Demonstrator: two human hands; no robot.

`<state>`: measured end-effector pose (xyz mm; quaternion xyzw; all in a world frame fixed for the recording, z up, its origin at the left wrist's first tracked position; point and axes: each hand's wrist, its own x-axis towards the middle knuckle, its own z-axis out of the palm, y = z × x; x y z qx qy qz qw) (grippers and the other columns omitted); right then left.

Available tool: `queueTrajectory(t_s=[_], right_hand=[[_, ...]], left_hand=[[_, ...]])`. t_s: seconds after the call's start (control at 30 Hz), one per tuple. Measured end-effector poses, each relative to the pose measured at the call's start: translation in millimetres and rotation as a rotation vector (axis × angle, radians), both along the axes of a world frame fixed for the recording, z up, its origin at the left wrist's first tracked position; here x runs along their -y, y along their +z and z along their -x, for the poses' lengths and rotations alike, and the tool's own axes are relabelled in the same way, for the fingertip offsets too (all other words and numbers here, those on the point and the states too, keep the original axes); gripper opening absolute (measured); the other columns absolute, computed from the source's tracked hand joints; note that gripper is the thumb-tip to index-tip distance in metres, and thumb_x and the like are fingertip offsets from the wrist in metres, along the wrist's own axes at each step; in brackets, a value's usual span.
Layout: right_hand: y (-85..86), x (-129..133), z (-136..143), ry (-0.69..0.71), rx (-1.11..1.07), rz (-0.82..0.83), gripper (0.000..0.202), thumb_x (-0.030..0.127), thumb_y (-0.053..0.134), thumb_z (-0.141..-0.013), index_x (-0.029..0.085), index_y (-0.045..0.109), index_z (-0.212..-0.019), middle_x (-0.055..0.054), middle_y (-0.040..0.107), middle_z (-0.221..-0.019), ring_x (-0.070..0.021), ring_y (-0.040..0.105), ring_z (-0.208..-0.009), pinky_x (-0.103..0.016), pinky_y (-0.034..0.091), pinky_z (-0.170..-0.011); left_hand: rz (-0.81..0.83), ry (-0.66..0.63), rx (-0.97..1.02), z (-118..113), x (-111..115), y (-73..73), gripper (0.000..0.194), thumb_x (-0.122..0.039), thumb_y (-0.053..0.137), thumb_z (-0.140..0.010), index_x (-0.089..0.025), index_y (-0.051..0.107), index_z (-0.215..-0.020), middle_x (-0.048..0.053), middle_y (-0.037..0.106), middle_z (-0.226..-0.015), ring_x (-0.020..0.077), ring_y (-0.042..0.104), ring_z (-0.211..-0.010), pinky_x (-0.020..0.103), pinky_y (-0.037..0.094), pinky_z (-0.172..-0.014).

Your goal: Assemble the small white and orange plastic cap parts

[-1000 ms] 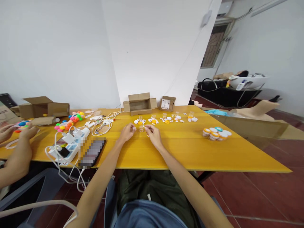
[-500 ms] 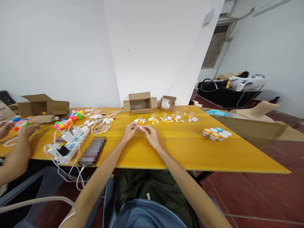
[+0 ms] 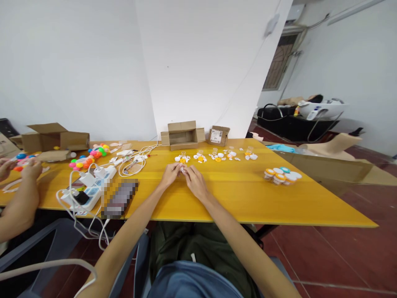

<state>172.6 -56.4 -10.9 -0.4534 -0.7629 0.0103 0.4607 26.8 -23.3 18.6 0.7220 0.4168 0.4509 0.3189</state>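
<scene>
My left hand [image 3: 170, 174] and my right hand [image 3: 195, 181] meet above the table, fingers closed and pinched together. Between the fingertips shows a small white piece with dark marks [image 3: 182, 169]; the fingers cover part of it and its exact kind is unclear. Just beyond my hands lies a little group of parts: an orange ring-like lid [image 3: 182, 160], a white disc [image 3: 177, 159] and a clear plastic cup [image 3: 183, 153]. Similar groups run to the right, with another orange lid [image 3: 201, 158] and a white disc [image 3: 253, 157].
Several capped jars [image 3: 280, 176] are clustered at the right. Behind stand an open carton [image 3: 183, 145] and a smaller box [image 3: 218, 135]. Left are a power strip [image 3: 94, 192], a phone [image 3: 120, 198] and cables. A co-worker's hand [image 3: 32, 169] handles coloured balls at far left.
My hands held something clear and shiny between them; now a white piece with dark marks shows there. My fingers have drawn closer together. The co-worker's hand has shifted left.
</scene>
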Motion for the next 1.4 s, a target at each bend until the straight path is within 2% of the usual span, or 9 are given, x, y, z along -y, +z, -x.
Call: queueTrajectory(t_s=[0.17,0.4,0.77,1.13,1.23,1.4], right_hand=[[-3.8,-1.8,0.4,-0.079,0.038,-0.031,0.028,0.018,0.043,-0.097,0.024,0.069,-0.105,-0.007,0.066,-0.091,-0.0202,0.063,-0.079,-0.028,0.05,-0.07],[-3.3,-2.2,0.6,-0.104,0.049,0.048,0.026,0.015,0.048,-0.095,0.025,0.069,-0.108,-0.007,0.067,-0.094,-0.0211,0.064,-0.083,-0.029,0.05,-0.072],[6.7,3.8,2.4,-0.177,0.135,0.13,0.025,0.018,0.052,-0.095,0.026,0.069,-0.112,-0.007,0.07,-0.099,-0.0214,0.067,-0.087,-0.028,0.049,-0.071],[11.3,6.8,2.8,-0.193,0.151,0.15,0.025,0.018,0.053,-0.095,0.026,0.069,-0.113,-0.007,0.072,-0.102,-0.0217,0.068,-0.09,-0.028,0.05,-0.073],[9.7,7.1,1.4,-0.18,0.141,0.132,0.026,0.021,0.054,-0.095,0.026,0.068,-0.116,-0.008,0.072,-0.103,-0.022,0.068,-0.09,-0.029,0.05,-0.073],[8.4,8.7,-0.9,-0.164,0.145,0.123,0.028,0.023,0.052,-0.096,0.025,0.066,-0.12,-0.008,0.073,-0.105,-0.0226,0.069,-0.095,-0.028,0.051,-0.074]], left_hand=[[0.002,-0.072,0.024,-3.1,-0.1,-2.5,0.049,-0.061,0.056,-0.088,-0.016,0.068,-0.071,-0.001,0.06,-0.061,0.015,0.056,-0.061,0.027,0.048,-0.065],[0.045,-0.145,0.107,-0.8,-5.6,-9.3,0.04,-0.055,0.064,-0.086,-0.016,0.074,-0.085,0.002,0.069,-0.073,0.0157,0.059,-0.067,0.028,0.05,-0.067],[0.064,-0.136,0.089,1.3,-3.9,-4.6,0.041,-0.051,0.064,-0.087,-0.016,0.067,-0.065,0.0,0.062,-0.059,0.016,0.058,-0.062,0.028,0.048,-0.065],[0.115,-0.187,0.179,-2.5,-3.2,-4.3,0.038,-0.053,0.07,-0.08,-0.016,0.069,-0.072,0.001,0.067,-0.067,0.0153,0.059,-0.064,0.027,0.049,-0.064],[0.087,-0.164,0.2,-4.0,-1.7,-4.9,0.036,-0.052,0.07,-0.08,-0.016,0.069,-0.074,0.002,0.07,-0.071,0.0162,0.062,-0.067,0.028,0.05,-0.066],[-0.012,-0.004,0.228,-2.1,-1.9,-7.0,0.03,-0.045,0.067,-0.084,-0.018,0.066,-0.072,-0.001,0.066,-0.063,0.0162,0.062,-0.066,0.028,0.051,-0.069]])
